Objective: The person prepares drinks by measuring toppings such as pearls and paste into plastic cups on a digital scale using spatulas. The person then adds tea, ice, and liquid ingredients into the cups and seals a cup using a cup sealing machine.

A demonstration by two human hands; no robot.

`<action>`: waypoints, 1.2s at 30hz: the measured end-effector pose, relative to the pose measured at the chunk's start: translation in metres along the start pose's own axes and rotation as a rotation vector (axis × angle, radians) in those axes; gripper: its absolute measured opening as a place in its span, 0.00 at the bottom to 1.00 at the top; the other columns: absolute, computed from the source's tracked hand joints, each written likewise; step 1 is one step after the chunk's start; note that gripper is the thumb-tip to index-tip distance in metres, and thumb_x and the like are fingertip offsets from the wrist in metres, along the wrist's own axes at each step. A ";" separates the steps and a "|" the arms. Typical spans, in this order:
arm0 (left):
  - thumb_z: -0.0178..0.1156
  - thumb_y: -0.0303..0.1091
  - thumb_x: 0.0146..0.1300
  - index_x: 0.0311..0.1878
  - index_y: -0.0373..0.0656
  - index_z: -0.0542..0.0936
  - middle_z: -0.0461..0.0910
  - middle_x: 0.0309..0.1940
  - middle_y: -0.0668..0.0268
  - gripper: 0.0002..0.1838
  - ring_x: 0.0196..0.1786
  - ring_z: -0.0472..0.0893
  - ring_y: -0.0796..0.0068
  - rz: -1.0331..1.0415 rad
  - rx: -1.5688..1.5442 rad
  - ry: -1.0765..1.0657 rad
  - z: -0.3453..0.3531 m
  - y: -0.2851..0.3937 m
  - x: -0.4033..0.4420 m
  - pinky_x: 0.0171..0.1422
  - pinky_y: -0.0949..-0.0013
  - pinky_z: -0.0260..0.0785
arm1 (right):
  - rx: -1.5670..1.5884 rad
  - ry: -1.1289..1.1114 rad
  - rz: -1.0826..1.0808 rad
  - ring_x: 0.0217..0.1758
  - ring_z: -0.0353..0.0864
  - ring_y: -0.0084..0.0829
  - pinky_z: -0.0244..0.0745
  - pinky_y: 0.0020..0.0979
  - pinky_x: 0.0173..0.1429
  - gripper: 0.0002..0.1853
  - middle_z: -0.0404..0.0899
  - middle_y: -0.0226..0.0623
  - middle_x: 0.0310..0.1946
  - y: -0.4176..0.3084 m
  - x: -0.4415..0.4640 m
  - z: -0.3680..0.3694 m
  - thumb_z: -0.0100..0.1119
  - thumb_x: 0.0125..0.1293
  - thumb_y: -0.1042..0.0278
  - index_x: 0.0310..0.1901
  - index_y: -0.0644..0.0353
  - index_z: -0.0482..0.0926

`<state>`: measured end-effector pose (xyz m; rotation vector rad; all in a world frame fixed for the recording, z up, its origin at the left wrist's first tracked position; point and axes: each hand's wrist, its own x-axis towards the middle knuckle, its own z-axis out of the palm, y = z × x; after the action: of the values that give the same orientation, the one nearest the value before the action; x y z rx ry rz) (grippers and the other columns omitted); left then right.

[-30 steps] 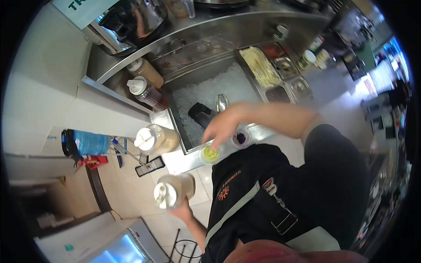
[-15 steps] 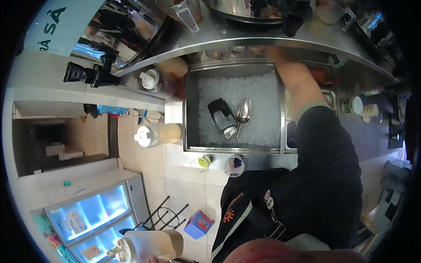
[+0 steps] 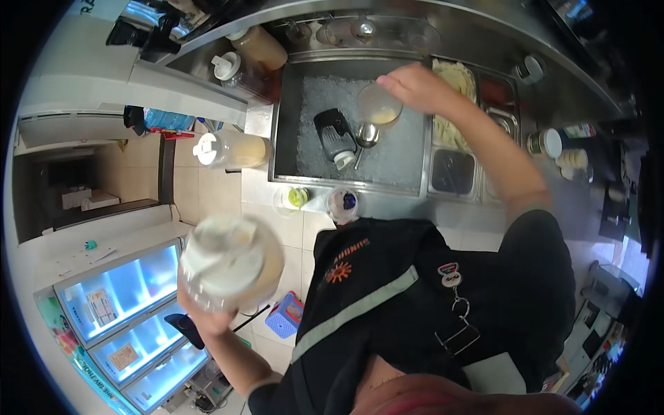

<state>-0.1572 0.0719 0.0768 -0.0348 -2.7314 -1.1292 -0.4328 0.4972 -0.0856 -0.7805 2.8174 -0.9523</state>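
Observation:
My left hand (image 3: 207,315) is wrapped round a clear pitcher (image 3: 235,266) with a white lid and pale liquid inside. It is raised in front of my body, slightly blurred. Over the ice bin my right hand (image 3: 418,88) grips the rim of a small clear cup (image 3: 378,105), which has something pale at its bottom. Beneath the cup, crushed ice (image 3: 398,155) fills the bin, and a metal scoop (image 3: 368,135) lies on it. Beside the scoop rests a black-and-clear bottle (image 3: 335,136) with a white cap.
Two cups, one with green (image 3: 297,198) and one with purple (image 3: 344,204) contents, stand along the counter's near edge. Another pitcher (image 3: 235,150) is at the left. Topping trays (image 3: 453,173) line the bin's right side; clear glasses (image 3: 363,29) sit behind it.
My right hand has come back from under the shelf, bringing the cup over the ice. My left hand has lifted the pitcher up and into fuller view. The camera view has shifted.

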 end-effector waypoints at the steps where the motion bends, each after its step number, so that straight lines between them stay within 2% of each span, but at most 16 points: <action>1: 0.72 0.50 0.41 0.61 0.26 0.73 0.80 0.52 0.54 0.47 0.54 0.81 0.63 0.023 -0.007 -0.082 0.005 0.006 0.016 0.61 0.62 0.71 | 0.121 -0.042 0.072 0.40 0.81 0.51 0.75 0.44 0.47 0.24 0.83 0.51 0.33 -0.022 -0.017 0.004 0.47 0.75 0.50 0.35 0.64 0.82; 3: 0.71 0.50 0.39 0.63 0.27 0.72 0.80 0.52 0.54 0.48 0.55 0.80 0.64 0.054 -0.197 -0.222 0.022 0.022 0.046 0.62 0.63 0.71 | 0.240 -0.075 0.153 0.38 0.81 0.54 0.75 0.47 0.45 0.26 0.82 0.53 0.31 -0.063 -0.044 0.010 0.47 0.74 0.47 0.34 0.63 0.83; 5: 0.73 0.46 0.36 0.65 0.29 0.72 0.80 0.53 0.52 0.49 0.55 0.81 0.62 0.113 -0.185 -0.382 0.023 0.017 0.066 0.63 0.62 0.71 | 0.314 0.026 0.106 0.28 0.77 0.51 0.71 0.46 0.37 0.26 0.76 0.51 0.21 -0.098 -0.067 0.019 0.50 0.74 0.50 0.28 0.66 0.78; 6: 0.73 0.46 0.36 0.65 0.29 0.72 0.80 0.53 0.52 0.49 0.55 0.81 0.62 0.123 -0.184 -0.395 0.022 0.015 0.072 0.63 0.62 0.71 | 0.316 0.037 0.116 0.28 0.77 0.51 0.71 0.46 0.37 0.26 0.76 0.51 0.21 -0.111 -0.075 0.026 0.50 0.74 0.50 0.28 0.66 0.78; 8: 0.74 0.40 0.33 0.65 0.31 0.73 0.81 0.54 0.49 0.49 0.55 0.82 0.56 0.285 0.077 -0.496 0.020 0.013 0.086 0.63 0.61 0.71 | 0.219 0.100 0.136 0.34 0.79 0.53 0.72 0.49 0.41 0.27 0.81 0.50 0.26 -0.132 -0.087 0.037 0.47 0.74 0.47 0.30 0.62 0.84; 11: 0.73 0.36 0.31 0.65 0.33 0.73 0.81 0.53 0.47 0.49 0.54 0.81 0.50 0.420 0.209 -0.613 0.019 0.026 0.099 0.62 0.60 0.72 | 0.249 0.157 0.153 0.33 0.79 0.54 0.73 0.49 0.41 0.27 0.81 0.50 0.27 -0.156 -0.101 0.048 0.45 0.74 0.48 0.29 0.61 0.84; 12: 0.74 0.34 0.31 0.64 0.32 0.73 0.81 0.50 0.48 0.48 0.52 0.81 0.50 0.393 0.248 -0.644 0.019 0.031 0.102 0.60 0.60 0.72 | 0.250 0.182 0.172 0.33 0.79 0.54 0.73 0.49 0.41 0.27 0.81 0.50 0.27 -0.161 -0.104 0.052 0.45 0.74 0.48 0.29 0.61 0.84; 16: 0.75 0.35 0.31 0.65 0.33 0.74 0.82 0.47 0.49 0.48 0.49 0.81 0.51 0.580 0.370 -0.643 0.013 0.026 0.110 0.58 0.59 0.73 | 0.176 0.214 0.184 0.33 0.79 0.54 0.73 0.50 0.41 0.27 0.81 0.50 0.27 -0.175 -0.108 0.070 0.44 0.75 0.49 0.28 0.61 0.84; 18: 0.75 0.35 0.32 0.64 0.34 0.74 0.82 0.45 0.50 0.47 0.47 0.80 0.51 0.550 0.409 -0.688 0.010 0.030 0.112 0.56 0.59 0.73 | 0.166 0.212 0.206 0.33 0.79 0.54 0.73 0.50 0.41 0.28 0.81 0.50 0.27 -0.180 -0.110 0.081 0.43 0.75 0.49 0.27 0.61 0.83; 20: 0.75 0.35 0.33 0.64 0.36 0.74 0.82 0.45 0.51 0.47 0.46 0.80 0.52 0.568 0.431 -0.698 0.007 0.028 0.114 0.55 0.59 0.74 | 0.168 0.274 0.194 0.31 0.77 0.54 0.69 0.49 0.39 0.26 0.77 0.51 0.23 -0.184 -0.110 0.091 0.45 0.75 0.51 0.26 0.62 0.79; 36: 0.74 0.36 0.35 0.64 0.42 0.75 0.82 0.41 0.52 0.44 0.45 0.81 0.52 0.579 0.513 -0.769 -0.007 0.033 0.118 0.53 0.59 0.74 | 0.289 0.411 0.209 0.30 0.77 0.55 0.69 0.49 0.37 0.25 0.77 0.52 0.23 -0.195 -0.114 0.127 0.47 0.75 0.52 0.26 0.65 0.79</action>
<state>-0.2686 0.0845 0.1261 -1.3224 -3.1683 -0.2469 -0.2193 0.3500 -0.0847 -0.2728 2.8959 -1.5854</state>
